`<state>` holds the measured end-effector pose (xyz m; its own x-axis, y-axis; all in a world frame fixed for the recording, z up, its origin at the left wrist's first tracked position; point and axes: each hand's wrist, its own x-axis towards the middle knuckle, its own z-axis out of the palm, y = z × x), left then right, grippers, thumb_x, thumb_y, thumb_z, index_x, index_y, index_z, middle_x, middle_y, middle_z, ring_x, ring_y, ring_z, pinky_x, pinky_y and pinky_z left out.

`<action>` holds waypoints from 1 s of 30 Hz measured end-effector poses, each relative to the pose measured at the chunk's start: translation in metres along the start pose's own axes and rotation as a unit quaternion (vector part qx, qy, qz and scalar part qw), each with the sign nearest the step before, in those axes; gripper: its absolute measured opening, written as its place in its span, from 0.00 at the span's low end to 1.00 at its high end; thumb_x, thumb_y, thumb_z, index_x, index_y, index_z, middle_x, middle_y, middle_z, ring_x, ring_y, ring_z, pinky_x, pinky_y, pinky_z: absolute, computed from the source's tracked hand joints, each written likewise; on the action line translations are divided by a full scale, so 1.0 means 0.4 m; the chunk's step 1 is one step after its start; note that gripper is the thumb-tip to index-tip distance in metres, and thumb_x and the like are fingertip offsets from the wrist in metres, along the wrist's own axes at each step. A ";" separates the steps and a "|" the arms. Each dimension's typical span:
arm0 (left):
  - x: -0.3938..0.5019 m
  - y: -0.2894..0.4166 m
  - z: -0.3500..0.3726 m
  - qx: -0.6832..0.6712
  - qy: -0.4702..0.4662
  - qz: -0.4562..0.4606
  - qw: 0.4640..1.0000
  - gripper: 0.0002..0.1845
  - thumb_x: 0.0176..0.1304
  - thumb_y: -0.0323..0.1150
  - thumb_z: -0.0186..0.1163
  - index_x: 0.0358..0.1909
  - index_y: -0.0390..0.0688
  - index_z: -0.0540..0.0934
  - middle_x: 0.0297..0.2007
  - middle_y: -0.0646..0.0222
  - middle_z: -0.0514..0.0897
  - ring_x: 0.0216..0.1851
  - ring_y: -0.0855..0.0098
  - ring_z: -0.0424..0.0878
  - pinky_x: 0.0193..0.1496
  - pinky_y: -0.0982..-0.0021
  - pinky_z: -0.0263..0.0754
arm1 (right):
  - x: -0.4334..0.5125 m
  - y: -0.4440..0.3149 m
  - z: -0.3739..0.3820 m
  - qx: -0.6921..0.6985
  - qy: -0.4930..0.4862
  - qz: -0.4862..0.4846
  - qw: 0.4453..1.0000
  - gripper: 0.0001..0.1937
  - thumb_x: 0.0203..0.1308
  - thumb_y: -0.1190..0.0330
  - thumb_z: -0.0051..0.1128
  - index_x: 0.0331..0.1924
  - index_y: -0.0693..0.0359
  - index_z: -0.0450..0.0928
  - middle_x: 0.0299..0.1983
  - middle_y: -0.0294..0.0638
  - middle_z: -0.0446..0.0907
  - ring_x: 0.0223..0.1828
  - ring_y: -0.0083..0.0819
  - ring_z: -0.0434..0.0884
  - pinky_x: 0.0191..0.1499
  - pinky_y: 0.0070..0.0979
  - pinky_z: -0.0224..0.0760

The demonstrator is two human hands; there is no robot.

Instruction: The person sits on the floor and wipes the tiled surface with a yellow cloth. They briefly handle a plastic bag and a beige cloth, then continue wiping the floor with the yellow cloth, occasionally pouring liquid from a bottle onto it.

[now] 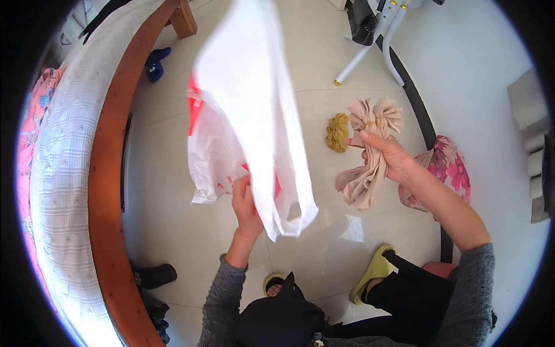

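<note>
My left hand grips a white plastic carrier bag with red printing. The bag hangs up and away from the hand, its handle loops towards me, and it hides part of my fingers. In my right hand is a bundle of beige cloth strips or thin socks, tied near the top with a thin yellowish band and fanned out at both ends. Just left of the bundle, a crumpled mustard-yellow fabric piece lies on the tiled floor. A floral pink cloth bag rests behind my right forearm, against the wall.
A bed with a wooden side rail runs along the left. Blue slippers and black shoes lie by it. White metal legs of some equipment stand at the upper right. My feet wear yellow-green slippers.
</note>
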<state>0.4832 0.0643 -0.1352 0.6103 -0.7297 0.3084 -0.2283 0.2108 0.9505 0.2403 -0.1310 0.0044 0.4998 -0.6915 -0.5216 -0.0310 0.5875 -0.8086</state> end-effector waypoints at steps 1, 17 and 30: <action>-0.030 0.008 0.007 0.108 -0.038 0.047 0.992 0.13 0.56 0.20 0.58 0.45 0.37 0.77 0.44 0.58 0.76 0.45 0.61 0.76 0.46 0.66 0.73 | -0.010 -0.014 -0.012 -0.005 -0.015 0.015 1.000 0.20 0.53 0.60 0.70 0.46 0.60 0.75 0.40 0.41 0.81 0.28 0.21 0.75 0.32 0.23 0.74; -0.055 0.185 0.088 0.100 -0.146 -0.243 0.954 0.44 0.52 0.35 0.68 0.69 0.35 0.55 0.56 0.59 0.72 0.53 0.66 0.73 0.55 0.70 0.69 | 0.131 0.278 0.217 -0.190 -0.112 0.058 0.974 0.21 0.44 0.70 0.70 0.43 0.72 0.78 0.38 0.44 0.81 0.37 0.31 0.81 0.40 0.29 0.76; 0.087 0.423 -0.006 0.156 0.157 -0.009 0.975 0.17 0.67 0.25 0.47 0.57 0.32 0.69 0.49 0.64 0.76 0.50 0.73 0.73 0.55 0.73 0.65 | 0.038 -0.064 0.065 -0.173 0.051 -0.193 0.965 0.15 0.52 0.71 0.64 0.43 0.68 0.77 0.38 0.39 0.80 0.39 0.25 0.80 0.40 0.24 0.75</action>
<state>0.4677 0.0763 0.0365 0.8077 -0.4855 0.3344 -0.4053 -0.0453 0.9131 0.2712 -0.1458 0.0242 0.4445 -0.8788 -0.1736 -0.1548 0.1155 -0.9812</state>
